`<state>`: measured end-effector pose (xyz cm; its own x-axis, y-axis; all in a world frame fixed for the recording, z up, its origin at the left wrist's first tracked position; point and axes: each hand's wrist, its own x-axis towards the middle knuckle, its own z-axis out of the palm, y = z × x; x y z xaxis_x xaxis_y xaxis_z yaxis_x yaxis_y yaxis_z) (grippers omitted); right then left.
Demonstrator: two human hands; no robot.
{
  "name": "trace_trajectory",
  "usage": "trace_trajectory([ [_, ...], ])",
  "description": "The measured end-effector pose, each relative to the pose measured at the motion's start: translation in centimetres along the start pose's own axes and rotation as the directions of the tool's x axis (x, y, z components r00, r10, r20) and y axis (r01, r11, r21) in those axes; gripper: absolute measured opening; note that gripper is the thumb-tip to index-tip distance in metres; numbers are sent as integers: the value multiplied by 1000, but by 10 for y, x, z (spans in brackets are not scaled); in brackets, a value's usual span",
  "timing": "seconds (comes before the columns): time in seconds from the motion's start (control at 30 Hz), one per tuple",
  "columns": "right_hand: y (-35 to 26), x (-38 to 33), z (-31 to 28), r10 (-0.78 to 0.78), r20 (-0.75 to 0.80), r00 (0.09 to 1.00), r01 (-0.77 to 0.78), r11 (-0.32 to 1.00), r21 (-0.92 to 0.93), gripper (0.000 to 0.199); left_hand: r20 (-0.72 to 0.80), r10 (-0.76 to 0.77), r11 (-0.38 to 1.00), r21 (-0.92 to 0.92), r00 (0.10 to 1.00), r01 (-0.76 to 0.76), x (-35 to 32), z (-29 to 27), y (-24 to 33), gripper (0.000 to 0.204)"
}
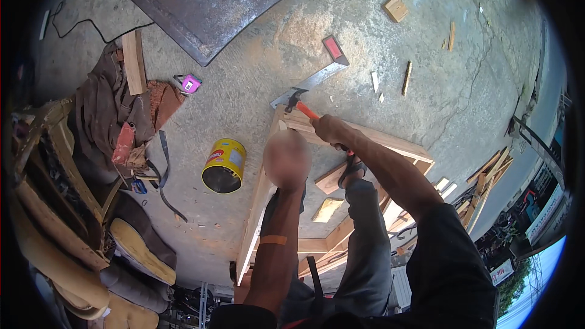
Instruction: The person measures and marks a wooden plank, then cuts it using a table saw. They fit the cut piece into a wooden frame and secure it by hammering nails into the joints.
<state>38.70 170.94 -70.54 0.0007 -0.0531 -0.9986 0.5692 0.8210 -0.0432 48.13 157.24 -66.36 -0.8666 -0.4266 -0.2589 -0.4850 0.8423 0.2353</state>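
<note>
My right hand [330,131] is closed round the orange handle of a claw hammer [306,110]. The hammer's dark head lies over the far corner of a wooden frame [353,129]. Beside that corner, on the frame's left side, is my left hand [287,158]. It is blurred, so its fingers and anything in them cannot be made out. A try square [312,79] with a red-faced handle lies on the floor, its blade end near the frame's corner. My legs and feet are inside the frame, with loose wood offcuts [328,209] between its pieces.
A yellow can [225,166] stands left of the frame. Farther left are a pink tape measure [189,84], brown cloth [100,100] and a worn chair frame [55,176]. A dark metal sheet [213,6] lies far ahead. Wood scraps [487,186] pile up at right.
</note>
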Motion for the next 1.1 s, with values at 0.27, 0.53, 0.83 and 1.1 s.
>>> trace_trajectory([
  [0.27, -1, 18, -24, -44, -8, 999, 43, 998, -50, 65, 2, -25, 1000, -19, 1000, 25, 3, 5, -1, 17],
  [0.53, 1, 19, -33, -55, -120, 991, 53, 998, -19, 67, -4, 6, 1000, 16, 1000, -6, -3, 5, -3, 17],
  [0.83, -6, -13, 4, -88, -84, 993, 87, 996, -14, 62, -20, 0, 1000, 5, 1000, 0, 1, 2, -9, 19],
  [1.1, 108, -76, 44, 90, -327, 941, -58, 992, 108, 52, 165, -332, 715, -598, 929, 362, 2, -21, -80, 24],
])
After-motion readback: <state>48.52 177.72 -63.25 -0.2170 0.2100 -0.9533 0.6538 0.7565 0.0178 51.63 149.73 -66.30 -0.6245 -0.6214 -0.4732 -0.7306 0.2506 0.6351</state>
